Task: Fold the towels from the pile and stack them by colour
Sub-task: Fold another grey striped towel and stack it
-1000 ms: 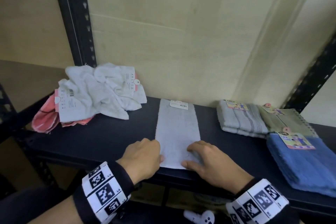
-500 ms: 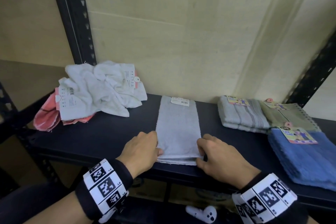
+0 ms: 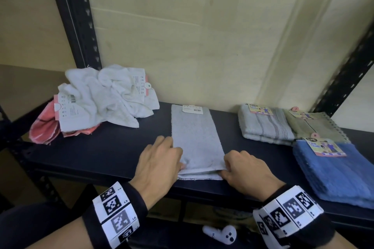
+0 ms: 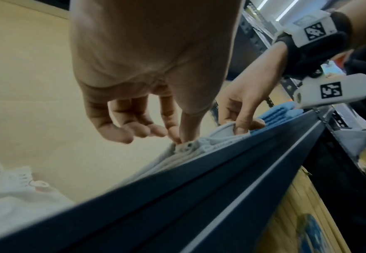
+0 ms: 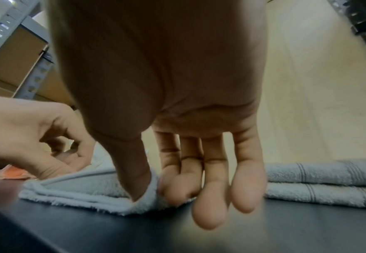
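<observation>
"L4" on left wristband (image 3: 119,219)

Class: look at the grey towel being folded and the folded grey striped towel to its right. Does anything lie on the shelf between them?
Nothing visible: only bare dark shelf separates the grey towel from the grey striped towel.

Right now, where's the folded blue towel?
In the head view the folded blue terry towel lies at the right end of the dark shelf, in front of the folded olive towel.
</observation>
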